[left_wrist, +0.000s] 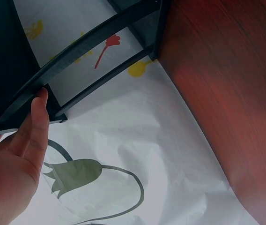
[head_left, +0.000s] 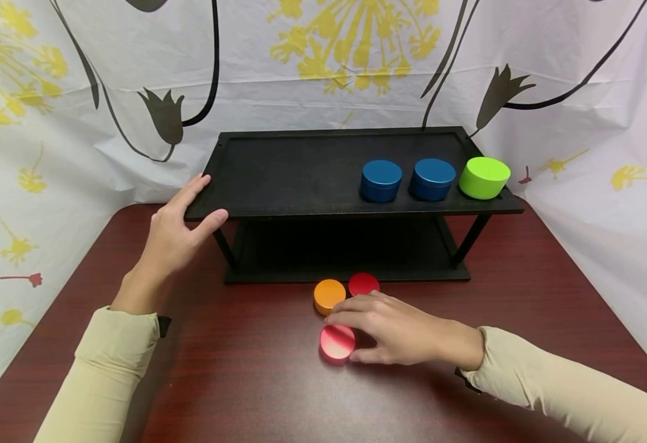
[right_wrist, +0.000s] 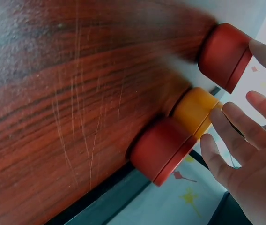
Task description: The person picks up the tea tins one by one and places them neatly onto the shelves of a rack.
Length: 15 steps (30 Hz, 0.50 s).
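- Right hand (head_left: pixel 395 329): fingers parted around the near red container (head_left: pixel 337 342), holding nothing.
- Left hand (head_left: pixel 171 237): fingers extended, resting on the black shelf (head_left: pixel 290 172)'s left corner.
- Counter (head_left: pixel 235 375): carries the near red container, with the orange container (head_left: pixel 329 294) and far red container (head_left: pixel 363 283) beyond.

They're wearing pale beige long sleeves (head_left: pixel 550 383), kinda wrinkly, with a little black bit (head_left: pixel 163 326) poking out by each cuff (head_left: pixel 127 326).

Table (head_left: pixel 246 381) bears red tins (head_left: pixel 337 341), orange tin (head_left: pixel 329 295) and black rack (head_left: pixel 290 172) topped with blue tins (head_left: pixel 381 182), green tin (head_left: pixel 484 178); lower shelf (head_left: pixel 340 246) unclear
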Available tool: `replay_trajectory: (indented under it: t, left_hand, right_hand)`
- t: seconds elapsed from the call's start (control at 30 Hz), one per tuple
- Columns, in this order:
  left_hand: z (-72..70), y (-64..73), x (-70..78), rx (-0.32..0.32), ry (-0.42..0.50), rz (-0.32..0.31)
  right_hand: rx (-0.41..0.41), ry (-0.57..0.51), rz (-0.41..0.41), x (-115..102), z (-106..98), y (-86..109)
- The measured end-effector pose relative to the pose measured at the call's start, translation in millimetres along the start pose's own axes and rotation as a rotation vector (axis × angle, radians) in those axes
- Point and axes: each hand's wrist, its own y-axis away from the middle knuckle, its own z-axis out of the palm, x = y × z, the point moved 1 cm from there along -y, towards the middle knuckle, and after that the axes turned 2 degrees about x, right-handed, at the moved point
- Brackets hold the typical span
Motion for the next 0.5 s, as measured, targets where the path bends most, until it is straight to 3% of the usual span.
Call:
replay_trajectory:
  t: [0.5]
  left_hand:
    - [0.7,0.2,-1.0,0.01,0.001,0.01]
  right_hand:
    - [0.001,0.036,-0.025,-4.3,10.5,-3.3]
